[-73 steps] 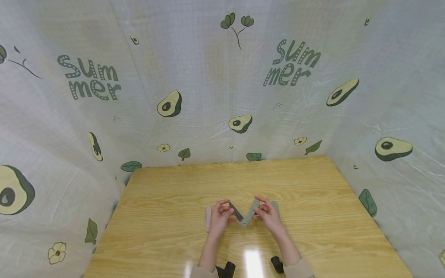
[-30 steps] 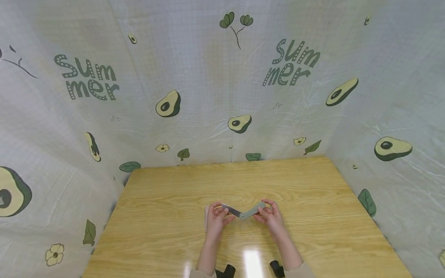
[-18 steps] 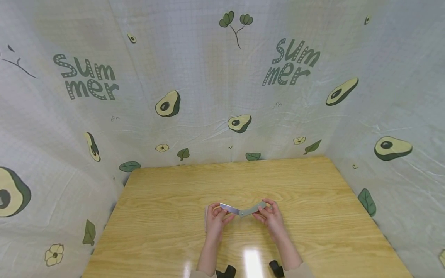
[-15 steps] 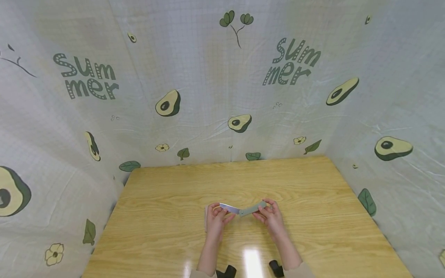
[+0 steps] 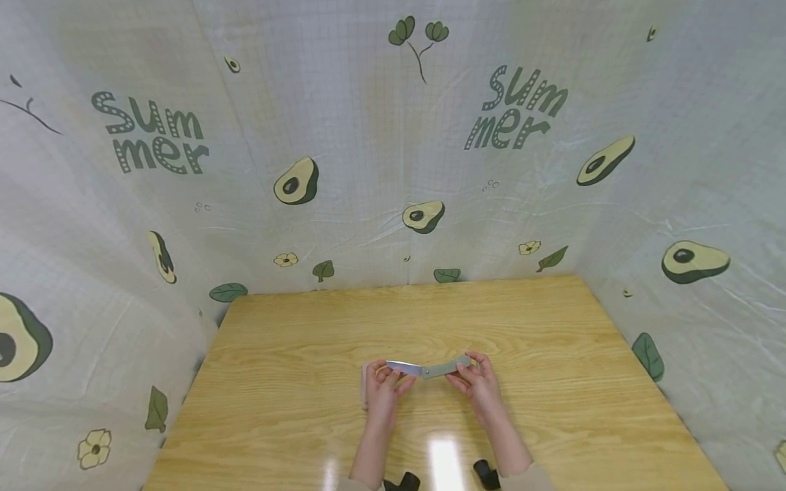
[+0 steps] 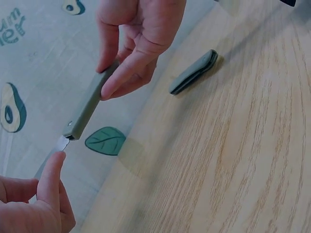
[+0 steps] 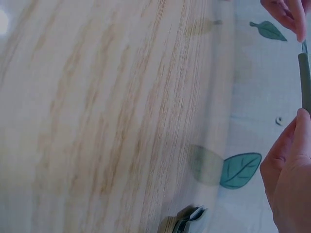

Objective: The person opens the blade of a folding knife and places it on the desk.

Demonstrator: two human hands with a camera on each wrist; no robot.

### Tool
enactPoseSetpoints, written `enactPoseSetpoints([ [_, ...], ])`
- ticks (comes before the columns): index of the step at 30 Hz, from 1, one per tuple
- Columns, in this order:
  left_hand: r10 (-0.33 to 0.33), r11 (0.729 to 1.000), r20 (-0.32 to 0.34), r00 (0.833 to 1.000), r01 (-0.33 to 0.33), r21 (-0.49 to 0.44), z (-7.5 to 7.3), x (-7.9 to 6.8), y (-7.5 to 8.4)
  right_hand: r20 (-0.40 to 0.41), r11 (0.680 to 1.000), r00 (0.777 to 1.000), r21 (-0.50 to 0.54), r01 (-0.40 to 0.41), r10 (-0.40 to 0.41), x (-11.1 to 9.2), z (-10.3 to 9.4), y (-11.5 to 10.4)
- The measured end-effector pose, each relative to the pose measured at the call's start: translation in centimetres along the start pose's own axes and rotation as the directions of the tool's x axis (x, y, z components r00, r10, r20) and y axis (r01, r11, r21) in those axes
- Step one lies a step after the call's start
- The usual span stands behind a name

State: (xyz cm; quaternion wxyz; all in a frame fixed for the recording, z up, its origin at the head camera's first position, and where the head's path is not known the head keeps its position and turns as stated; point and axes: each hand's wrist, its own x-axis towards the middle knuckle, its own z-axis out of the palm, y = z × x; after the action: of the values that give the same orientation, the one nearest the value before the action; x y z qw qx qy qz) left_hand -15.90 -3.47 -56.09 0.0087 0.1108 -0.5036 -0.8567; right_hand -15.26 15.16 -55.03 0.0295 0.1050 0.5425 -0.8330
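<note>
A folding knife (image 5: pixel 441 369) with a grey-green handle is held above the table between both hands. My left hand (image 5: pixel 382 385) pinches its shiny blade, while my right hand (image 5: pixel 479 383) grips the far end of the handle (image 6: pixel 90 104). Blade and handle form a nearly straight line with a slight bend at the pivot. In the left wrist view, a second green knife (image 6: pixel 194 73), folded, lies on the table beyond the right hand. A pale pink folded knife (image 5: pixel 364 395) rests beside my left hand, partly hidden by it.
The wooden table (image 5: pixel 295 341) is bounded at the back and sides by a pale curtain (image 5: pixel 356 123) printed with avocados. Two black objects (image 5: pixel 486 474) show near the forearms at the front edge.
The blade has swung out from a V shape to nearly in line with the handle. My hands have moved slightly apart, keeping their holds on blade and handle.
</note>
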Motion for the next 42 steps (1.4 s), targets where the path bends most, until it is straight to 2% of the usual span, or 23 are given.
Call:
enactPoseSetpoints([
  [9, 0.022, 0.999, -0.015, 1.0, -0.022, -0.025, 0.3, -0.1, -0.3, -0.013, 0.999, 1.0, 0.034, 0.015, -0.015, 0.2, 0.2, 0.2],
  [16, 0.054, 0.998, -0.002, 0.999, -0.054, -0.034, 0.4, -0.3, -0.6, -0.026, 0.998, 1.0, 0.065, 0.019, -0.017, 0.2, 0.1, 0.4],
  [22, 0.047, 0.998, -0.012, 0.999, -0.047, -0.05, 0.5, -0.4, -0.6, -0.019, 0.996, 1.0, 0.09, 0.021, -0.02, 0.1, 0.2, 0.5],
  [33, 0.031, 0.997, -0.07, 0.997, -0.036, -0.074, 1.0, -0.7, -0.8, -0.102, 0.981, 0.995, 0.193, 0.021, -0.001, 0.0, 1.0, 0.8],
  [39, 0.038, 0.993, -0.096, 0.995, -0.048, -0.106, 1.3, -0.8, -0.9, -0.109, 0.978, 0.994, 0.207, 0.034, -0.011, 0.2, 1.0, 1.0],
  [42, 0.051, 0.991, -0.124, 0.991, -0.066, -0.12, 1.4, -0.8, -1.0, -0.105, 0.983, 0.994, 0.179, 0.034, -0.015, 0.2, 1.0, 1.1],
])
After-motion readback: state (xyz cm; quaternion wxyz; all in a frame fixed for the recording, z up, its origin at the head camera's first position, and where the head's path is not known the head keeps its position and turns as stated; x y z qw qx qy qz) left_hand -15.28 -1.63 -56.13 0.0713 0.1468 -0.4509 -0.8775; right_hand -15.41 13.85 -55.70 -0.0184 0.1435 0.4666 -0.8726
